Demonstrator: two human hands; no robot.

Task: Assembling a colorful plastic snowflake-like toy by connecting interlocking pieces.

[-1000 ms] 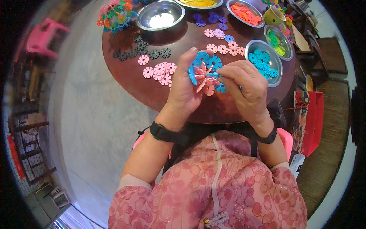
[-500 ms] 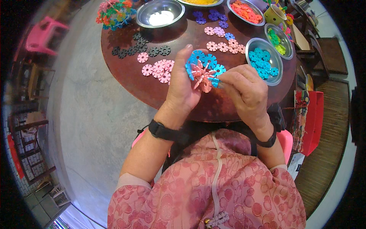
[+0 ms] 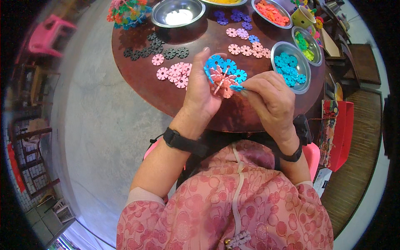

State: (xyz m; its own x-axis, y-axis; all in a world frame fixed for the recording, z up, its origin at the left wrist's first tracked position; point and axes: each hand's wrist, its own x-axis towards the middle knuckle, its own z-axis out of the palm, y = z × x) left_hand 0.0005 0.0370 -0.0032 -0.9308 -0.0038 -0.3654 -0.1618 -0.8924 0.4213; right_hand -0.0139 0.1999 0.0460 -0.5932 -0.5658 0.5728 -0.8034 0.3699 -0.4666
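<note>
My left hand (image 3: 199, 89) is closed around a cluster of interlocking notched plastic discs (image 3: 221, 79), with pink discs at its middle and blue ones round the outer side. Between the thumb and fingers of my right hand (image 3: 268, 96) is a blue notched disc (image 3: 237, 88), seen nearly edge-on. That disc meets the right edge of the cluster; whether it is slotted in I cannot tell. Loose pink discs (image 3: 177, 73) lie on the table just left of the cluster. More blue discs (image 3: 287, 68) fill a metal bowl (image 3: 307, 83) to the right.
The round brown table (image 3: 146, 87) holds black discs (image 3: 156, 48), purple discs (image 3: 236, 16) and pale pink discs (image 3: 246, 50). A shiny metal bowl (image 3: 160, 18) stands at the back, a bowl of orange discs (image 3: 271, 12) back right. A multicoloured disc model (image 3: 127, 14) sits far left.
The blue disc in my right hand has tilted slightly against the cluster. Both hands keep nearly the same place, and the view has shifted a little.
</note>
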